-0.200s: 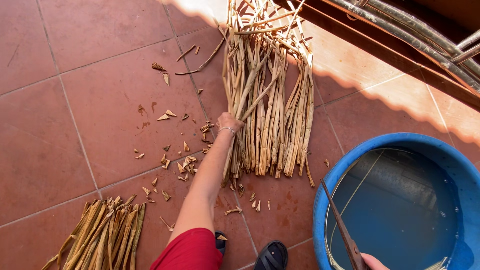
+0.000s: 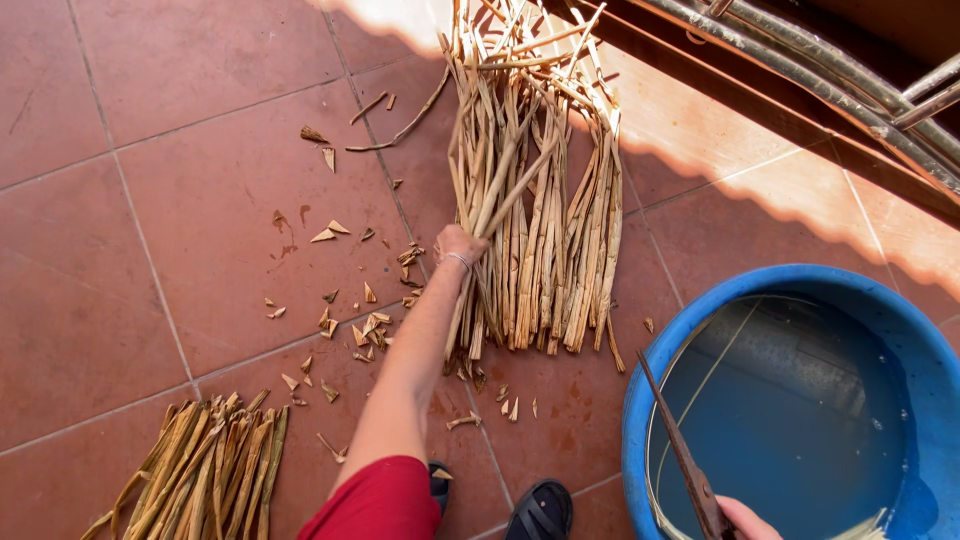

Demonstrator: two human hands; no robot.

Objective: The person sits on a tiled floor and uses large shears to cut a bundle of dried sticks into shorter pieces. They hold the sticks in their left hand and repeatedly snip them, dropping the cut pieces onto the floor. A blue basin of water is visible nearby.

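Observation:
My left hand (image 2: 458, 245) reaches forward across the red tile floor, its fingers closed on the left side of a pile of long dried stalks (image 2: 545, 200) lying on the tiles. A thin bracelet sits at that wrist, and a red sleeve covers the upper arm. At the bottom right, only part of my right hand (image 2: 745, 520) shows. It grips a long rusty blade (image 2: 680, 450) that points up and to the left over the rim of a blue tub (image 2: 640, 400) holding water.
A smaller bundle of cut stalks (image 2: 205, 470) lies at the bottom left. Small cut chips (image 2: 345, 320) are scattered on the tiles left of my arm. Dark sandals (image 2: 540, 510) show at the bottom. Metal pipes (image 2: 850, 80) run along the top right.

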